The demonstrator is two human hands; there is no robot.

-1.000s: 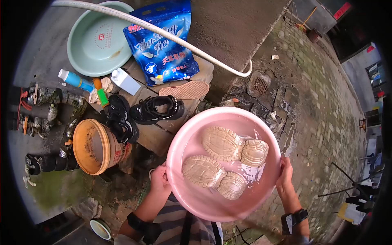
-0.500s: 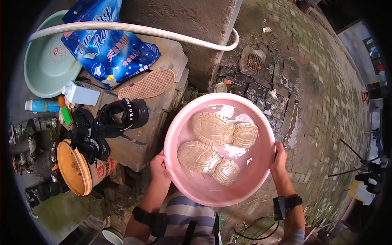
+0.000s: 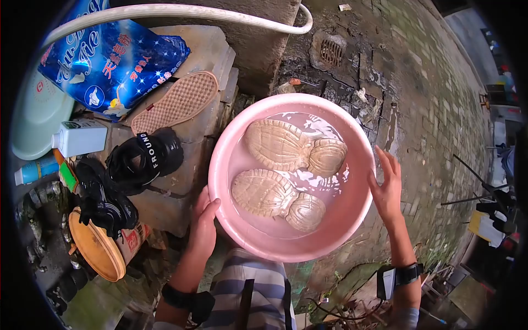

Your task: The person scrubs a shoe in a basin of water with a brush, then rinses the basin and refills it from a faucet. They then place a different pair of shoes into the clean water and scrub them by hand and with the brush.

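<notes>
A round pink basin [image 3: 360, 231] holds water and two shoes, soles up. The upper shoe [image 3: 275, 146] and the lower shoe [image 3: 261, 192] have pale, ridged soles; their uppers are under water. On the basin's left side, my left hand [image 3: 202, 225] grips the edge, thumb against the rim and fingers partly hidden behind it. My right hand [image 3: 388, 190] is by the right rim with its fingers stretched apart, the thumb close to the wall. What bears the basin from below is hidden.
Left, on a stone ledge, are black shoes [image 3: 144, 159], an insole [image 3: 176, 102], a blue detergent bag [image 3: 110, 69] and a white bottle [image 3: 81, 137]. A green basin [image 3: 38, 118] and an orange-lidded bucket [image 3: 96, 247] stand beside. A hose [image 3: 181, 10] crosses above a floor drain [image 3: 331, 52].
My right hand has loosened from the rim and spread its fingers. The basin sits slightly higher and further left in view, while the surroundings have shifted up and left at the top.
</notes>
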